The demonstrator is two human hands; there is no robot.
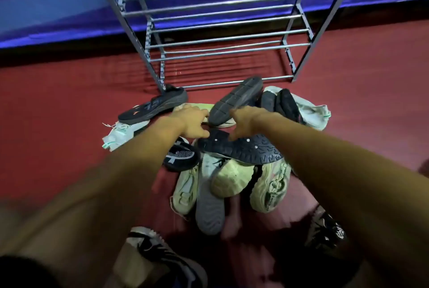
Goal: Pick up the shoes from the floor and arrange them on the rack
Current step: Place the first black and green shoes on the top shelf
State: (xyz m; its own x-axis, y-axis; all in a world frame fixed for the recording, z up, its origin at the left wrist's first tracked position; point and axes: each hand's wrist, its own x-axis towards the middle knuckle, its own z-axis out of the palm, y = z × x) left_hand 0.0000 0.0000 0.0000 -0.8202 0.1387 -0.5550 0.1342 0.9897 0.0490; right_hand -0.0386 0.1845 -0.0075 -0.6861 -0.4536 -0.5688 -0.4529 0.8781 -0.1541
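Note:
A pile of shoes lies on the red floor in front of the metal shoe rack (222, 32), whose bars hold nothing. My left hand (191, 123) reaches into the pile with fingers spread, over a pale shoe (183, 108) and beside a dark shoe lying sole up (235, 99). My right hand (246, 120) is between that shoe and a second black treaded sole (253, 150). Its fingertips are hidden, so I cannot see a grip. Several cream sneakers (269, 188) and a grey sole (209, 208) lie nearer to me. A dark runner (153, 106) leans by the rack's left foot.
A white sack (313, 111) lies under the pile, showing at both sides. A black-and-white mesh shoe (180, 155) sits left of centre. My own feet in dark sneakers (162, 255) stand at the bottom. A blue wall runs behind the rack.

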